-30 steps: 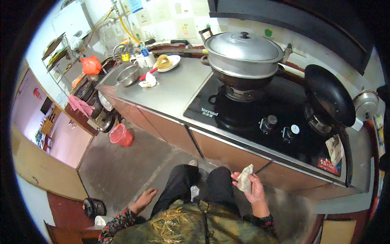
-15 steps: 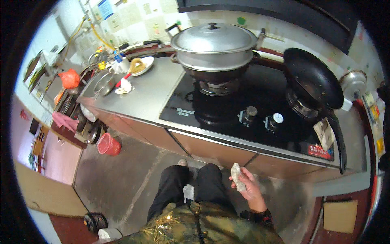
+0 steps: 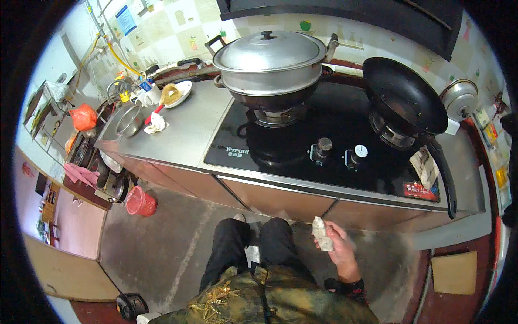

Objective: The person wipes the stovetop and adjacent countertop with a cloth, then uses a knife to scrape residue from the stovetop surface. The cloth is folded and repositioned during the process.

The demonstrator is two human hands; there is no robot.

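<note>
My right hand (image 3: 342, 250) is closed around a small folded whitish rag (image 3: 322, 234), held in front of the cabinet fronts, to the right of my knees. My left hand is out of the picture. Beyond the right hand lies the black glass gas stove (image 3: 291, 154), with two knobs near its front edge. A large steamer pot (image 3: 270, 75) with a domed silver lid stands on the left burner. On the right burner rests a black frying pan (image 3: 407, 100), its long handle reaching toward the front edge. Another crumpled cloth (image 3: 424, 167) lies beside that handle.
On the steel counter (image 3: 199, 110) to the left are a white plate (image 3: 183, 93) with a brush, a red-handled tool, a white cloth (image 3: 156, 123) and a metal bowl (image 3: 130, 121). A red bucket (image 3: 141, 201) stands on the floor. A dark range hood (image 3: 345, 19) overhangs the stove.
The view has turned slightly, so the stove and counter sit further left. My right hand still grips the rag and is slightly further right in the picture.
</note>
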